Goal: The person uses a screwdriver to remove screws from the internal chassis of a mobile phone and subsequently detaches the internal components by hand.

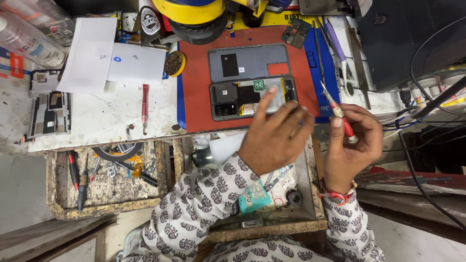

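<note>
An opened phone (242, 97) lies on a red work mat (196, 92), its insides and battery showing. Its grey back cover (250, 60) lies just behind it on the mat. My left hand (275, 138) reaches over the phone's near right part, fingers spread, index fingertip touching the battery area. My right hand (350, 140) is to the right of the phone, closed around a red-and-white screwdriver (340, 114) whose tip points up and left, clear of the phone.
A second red screwdriver (144, 102) lies on the white bench left of the mat, near white papers (104, 58). Tweezers and tools (340, 48) sit at right, a small circuit board (296, 33) at the back. Open wooden drawers (107, 179) below hold tools.
</note>
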